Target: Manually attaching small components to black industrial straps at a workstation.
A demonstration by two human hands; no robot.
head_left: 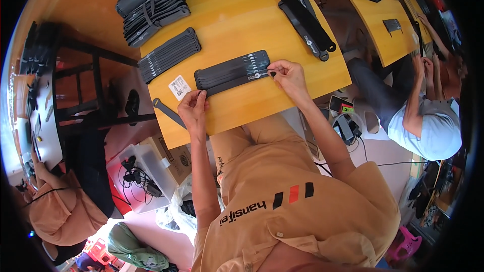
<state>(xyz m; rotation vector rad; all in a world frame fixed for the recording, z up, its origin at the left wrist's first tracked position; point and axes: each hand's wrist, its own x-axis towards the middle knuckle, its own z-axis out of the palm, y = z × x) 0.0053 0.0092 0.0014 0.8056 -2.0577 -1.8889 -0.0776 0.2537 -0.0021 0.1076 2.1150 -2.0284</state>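
Observation:
A row of overlapping black straps [227,73] with white print lies on the yellow table in front of me. My left hand [193,110] pinches the near left end of the nearest strap. At the row's right end, my right hand [288,78] has thumb and fingers closed on the other end of that strap. Left of the row lies a second fanned set of black straps [171,53]. A single black strap [169,112] rests by the table's left edge, beside my left forearm. Between it and the row is a white printed label [179,87].
Strapped-together black bundles [151,12] are heaped at the table's far left. More long black straps [306,25] lie at the right. A clear plastic bin [141,176] with cables and a cardboard box [169,158] stand below left. A seated person [423,126] works at another table on the right.

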